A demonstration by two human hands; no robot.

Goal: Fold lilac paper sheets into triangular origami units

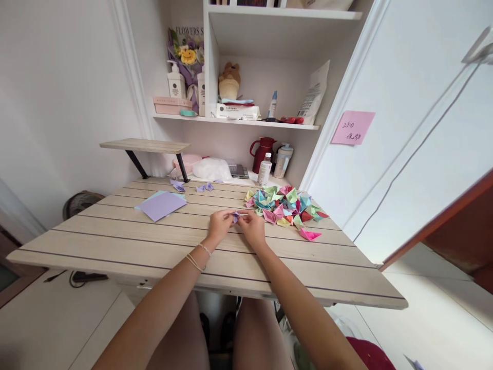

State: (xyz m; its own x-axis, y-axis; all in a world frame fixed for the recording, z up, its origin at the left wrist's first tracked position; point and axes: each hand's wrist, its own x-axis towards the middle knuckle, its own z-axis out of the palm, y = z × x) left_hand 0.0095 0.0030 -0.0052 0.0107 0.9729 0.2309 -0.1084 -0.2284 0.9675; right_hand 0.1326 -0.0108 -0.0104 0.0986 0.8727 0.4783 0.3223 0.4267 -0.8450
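Observation:
Between my two hands, over the middle of the table, is a small folded purple paper (235,218). My left hand (220,225) pinches its left side, and my right hand (251,226) pinches its right side. The fingers cover much of the paper, so its full shape is hidden. Just beyond my right hand lies a heap of folded paper boats (275,203) in many colours. A single bright pink paper boat (310,234) rests at the heap's near edge. To the left sits a stack of purple paper sheets (164,205) with light blue beneath.
Several small purple folded papers (205,187) lie near the table's back edge. A raised wooden shelf (144,145) on black legs stands at back left. Behind the table are a clear bottle (264,169), a red thermos (264,154) and a plastic bag (211,168).

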